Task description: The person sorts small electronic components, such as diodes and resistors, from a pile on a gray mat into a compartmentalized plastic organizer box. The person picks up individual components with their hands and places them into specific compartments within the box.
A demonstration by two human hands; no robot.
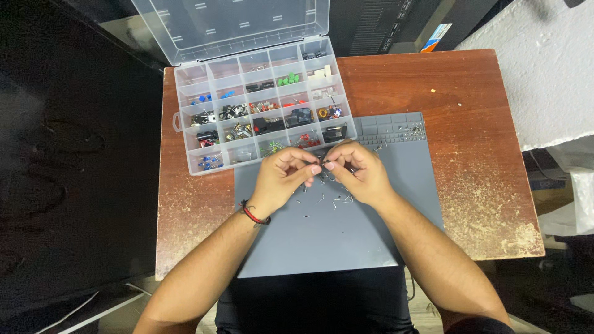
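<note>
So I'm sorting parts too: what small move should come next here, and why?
Probably lift the tiny part pinched between both hands toward the open organizer, since loose parts lie on the grey mat just under it.

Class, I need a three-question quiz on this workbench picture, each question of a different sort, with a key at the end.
1. True or false: the lid of the clear compartment box is closed.
2. Multiple choice: the small metal-legged parts lie scattered on A) the grey work mat, B) the bare wooden table, C) the floor.
3. Short answer: which wrist wears the red and black band?

Key
1. False: the lid stands open behind the box.
2. A.
3. The left; the left hand and right hand meet fingertip to fingertip over the mat, pinching something too small to identify.
</note>
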